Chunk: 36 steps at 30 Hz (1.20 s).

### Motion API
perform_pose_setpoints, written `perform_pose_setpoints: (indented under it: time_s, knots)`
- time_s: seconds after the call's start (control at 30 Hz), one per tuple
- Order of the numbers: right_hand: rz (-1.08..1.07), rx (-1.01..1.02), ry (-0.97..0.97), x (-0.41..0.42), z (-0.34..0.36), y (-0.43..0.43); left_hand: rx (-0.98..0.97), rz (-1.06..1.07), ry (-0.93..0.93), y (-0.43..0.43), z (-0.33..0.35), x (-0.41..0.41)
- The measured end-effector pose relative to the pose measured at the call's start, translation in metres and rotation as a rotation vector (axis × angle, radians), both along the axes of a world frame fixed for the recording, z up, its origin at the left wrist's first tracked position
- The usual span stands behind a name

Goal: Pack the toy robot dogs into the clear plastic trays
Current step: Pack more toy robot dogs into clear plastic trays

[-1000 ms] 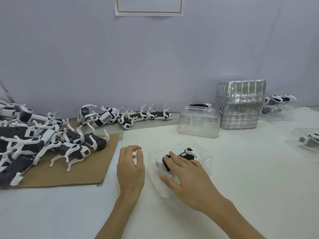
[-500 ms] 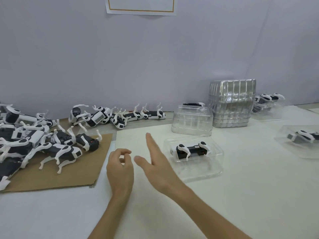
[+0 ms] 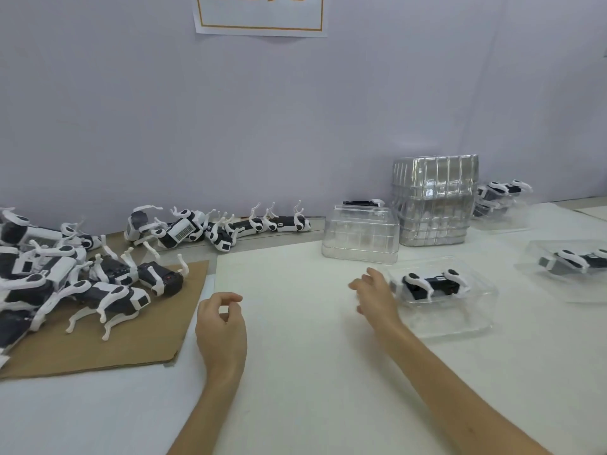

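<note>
Right hand (image 3: 374, 295) (grip slack, empty) is beside the tray (image 3: 460, 323).

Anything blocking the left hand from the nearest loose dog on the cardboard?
Nothing visible. The left hand rests empty at the edge of the cardboard sheet, and only bare cardboard lies between it and the nearest toy robot dog.
</note>
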State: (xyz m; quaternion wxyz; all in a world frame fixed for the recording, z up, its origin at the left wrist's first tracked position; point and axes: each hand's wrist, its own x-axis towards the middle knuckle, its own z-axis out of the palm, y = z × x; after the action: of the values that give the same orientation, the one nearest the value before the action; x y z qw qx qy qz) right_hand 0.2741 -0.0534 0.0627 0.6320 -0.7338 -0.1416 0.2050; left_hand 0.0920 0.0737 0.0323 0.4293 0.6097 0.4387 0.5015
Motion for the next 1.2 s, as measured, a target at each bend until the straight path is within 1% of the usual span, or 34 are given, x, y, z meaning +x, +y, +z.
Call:
perform_pose_setpoints:
  time_s: [0.2, 0.33, 0.43, 0.5, 0.6, 0.7, 0.83, 0.93, 1.0, 1.03, 1.1, 1.2]
  knots:
    - [-0.022, 0.025, 0.118, 0.062, 0.014, -0.052, -0.006, -0.001, 0.016, -0.001, 0.001, 0.000]
    - [-0.038, 0.005, 0.102, 0.099, 0.020, -0.088, -0.008, 0.005, 0.024, -0.002, 0.003, 0.000]
    - [-0.132, -0.015, 0.072, 0.124, 0.020, -0.105, -0.008, 0.005, 0.034, -0.003, 0.004, 0.000]
    - [-0.188, -0.070, 0.024, 0.132, 0.018, -0.107, -0.006, 0.004, 0.040, -0.003, 0.004, -0.001]
    - [-0.134, -0.163, -0.132, 0.124, 0.013, -0.092, -0.005, 0.000, 0.048, -0.004, 0.005, 0.000]
    - [0.002, -0.208, -0.396, 0.104, 0.013, -0.067, -0.024, -0.025, 0.055, -0.004, 0.004, -0.001]
    - [0.095, -0.233, -0.737, 0.090, 0.028, -0.025, -0.046, -0.098, 0.104, -0.004, 0.003, 0.000]
    - [0.132, -0.416, -1.014, 0.099, 0.039, 0.007, -0.027, -0.159, 0.190, -0.005, 0.003, 0.001]
    - [0.148, -0.574, -1.148, 0.109, 0.045, 0.025, -0.009, -0.185, 0.252, -0.007, 0.003, 0.001]
    - [0.155, -0.647, -1.182, 0.115, 0.046, 0.033, -0.004, -0.191, 0.272, -0.007, 0.003, 0.002]
    - [0.167, -0.771, -1.191, 0.128, 0.047, 0.047, -0.002, -0.192, 0.282, -0.007, 0.003, 0.002]
    - [0.171, -0.841, -1.109, 0.144, 0.047, 0.058, -0.009, -0.190, 0.262, -0.006, 0.003, 0.001]
